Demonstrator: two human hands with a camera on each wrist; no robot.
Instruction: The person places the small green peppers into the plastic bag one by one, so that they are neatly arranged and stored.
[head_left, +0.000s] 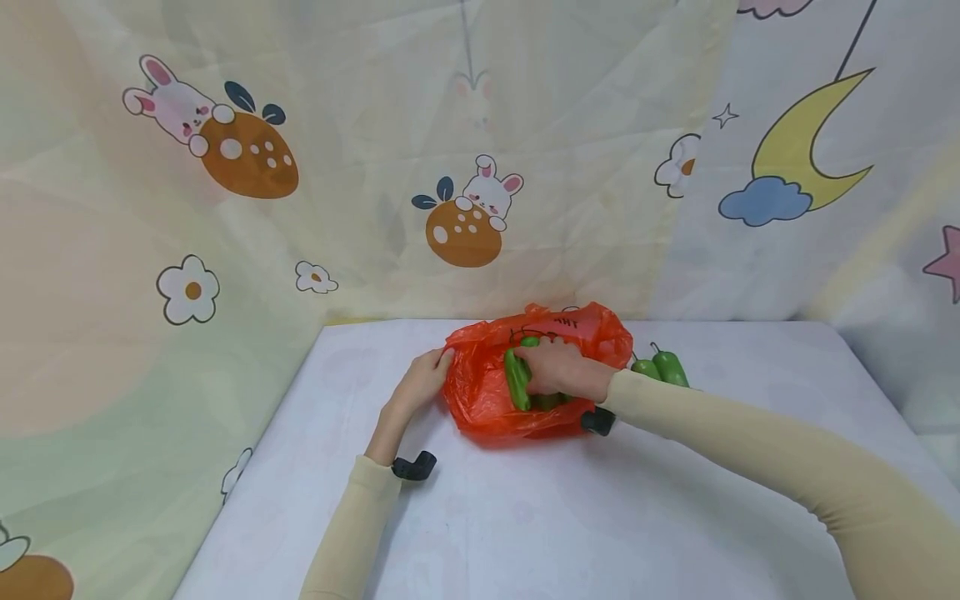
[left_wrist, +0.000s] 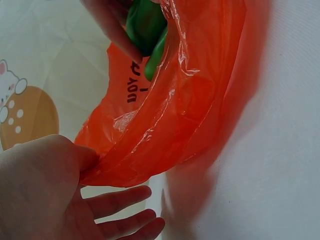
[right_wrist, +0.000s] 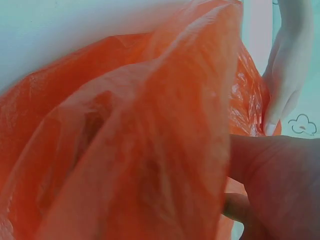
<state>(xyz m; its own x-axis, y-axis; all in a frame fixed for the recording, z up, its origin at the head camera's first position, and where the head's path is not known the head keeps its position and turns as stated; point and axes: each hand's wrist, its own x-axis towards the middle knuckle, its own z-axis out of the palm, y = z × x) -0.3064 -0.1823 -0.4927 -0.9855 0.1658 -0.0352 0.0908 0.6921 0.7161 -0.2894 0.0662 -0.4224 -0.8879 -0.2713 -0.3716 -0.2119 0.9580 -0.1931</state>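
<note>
A thin red plastic bag (head_left: 480,398) with dark printing lies on the white table, its mouth spread wide. At its left edge my left hand (head_left: 422,382) pinches the rim between thumb and forefinger; the other fingers extend loosely below, as the left wrist view shows. My right hand (head_left: 558,367) reaches into the bag's mouth and grips a green pepper (head_left: 517,379). More green shows beneath that hand inside the bag. In the right wrist view, red plastic covers most of the right hand's (right_wrist: 285,185) fingers.
Just right of the bag, green peppers (head_left: 670,367) with stems lie on the white table (head_left: 525,525), partly behind the right forearm. A patterned cloth (head_left: 360,125) with rabbits and flowers hangs behind the table. Each wrist wears a small black device (head_left: 415,466).
</note>
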